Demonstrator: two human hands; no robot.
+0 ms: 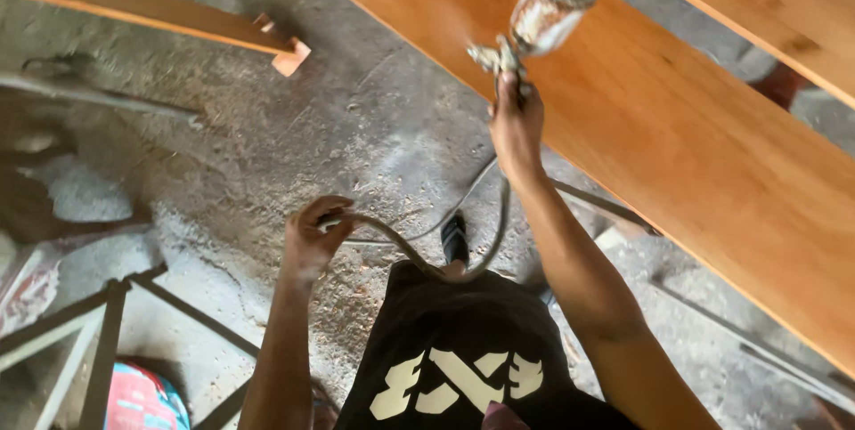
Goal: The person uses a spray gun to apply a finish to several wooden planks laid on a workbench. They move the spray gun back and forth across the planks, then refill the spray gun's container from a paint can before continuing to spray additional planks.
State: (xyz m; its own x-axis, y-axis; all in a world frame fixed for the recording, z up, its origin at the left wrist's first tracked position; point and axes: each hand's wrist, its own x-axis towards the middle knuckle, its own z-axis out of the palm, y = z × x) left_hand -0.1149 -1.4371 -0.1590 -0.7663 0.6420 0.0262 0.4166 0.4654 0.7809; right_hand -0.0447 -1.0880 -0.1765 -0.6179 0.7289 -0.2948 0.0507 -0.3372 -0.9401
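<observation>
Black shirt (454, 350), white chest print, red-blue bag (142, 401) bottom-left.

The right hand (517, 127) holds a spray gun (533, 25) over a long orange wooden board (677, 145). The left hand (313, 236) grips the hose (401, 247) above the dusty floor (294, 127).

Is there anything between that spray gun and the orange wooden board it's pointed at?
Nothing visible. The right hand holds the spray gun directly over the wooden board, with open air between nozzle and surface. The hose, gripped by the left hand, trails back over the floor, off the board.
</observation>
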